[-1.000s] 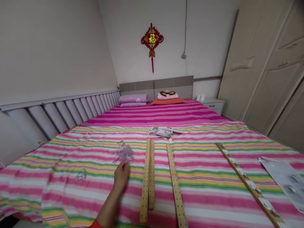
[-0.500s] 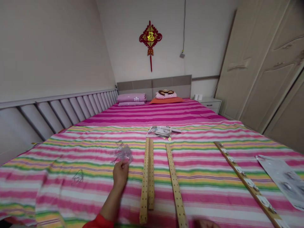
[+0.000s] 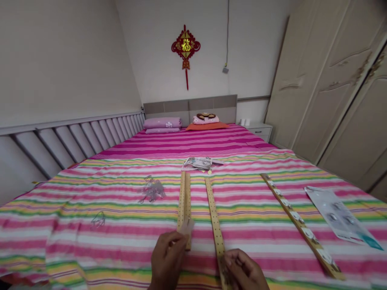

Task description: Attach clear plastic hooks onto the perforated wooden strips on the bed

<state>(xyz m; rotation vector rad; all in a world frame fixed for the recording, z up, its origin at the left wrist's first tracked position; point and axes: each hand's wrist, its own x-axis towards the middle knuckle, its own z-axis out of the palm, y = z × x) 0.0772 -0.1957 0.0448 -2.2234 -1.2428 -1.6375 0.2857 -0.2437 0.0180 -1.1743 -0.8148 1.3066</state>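
My left hand [image 3: 169, 257] is closed, pinching a small clear plastic packet [image 3: 186, 227]; the packet is blurred and its contents are unclear. It hangs over a pair of wooden strips with rows of holes [image 3: 182, 197], lying side by side. My right hand [image 3: 243, 269] has its fingers curled at the near end of another holed wooden strip [image 3: 213, 213], fingertips on its edge. A loose pile of similar clear packets [image 3: 153, 189] lies on the striped sheet to the left.
A wooden strip carrying white cards with small pieces [image 3: 290, 211] lies to the right. Beyond it is a clear blister pack [image 3: 338, 215]. Another plastic package [image 3: 199, 163] sits farther up the bed. At left lies a thin tangled strand [image 3: 98, 219] on the striped sheet [image 3: 127, 249].
My left hand has drawn back and right from the packet pile, carrying one packet over the wooden strips. My right hand has risen into view and reached the single strip's near end.
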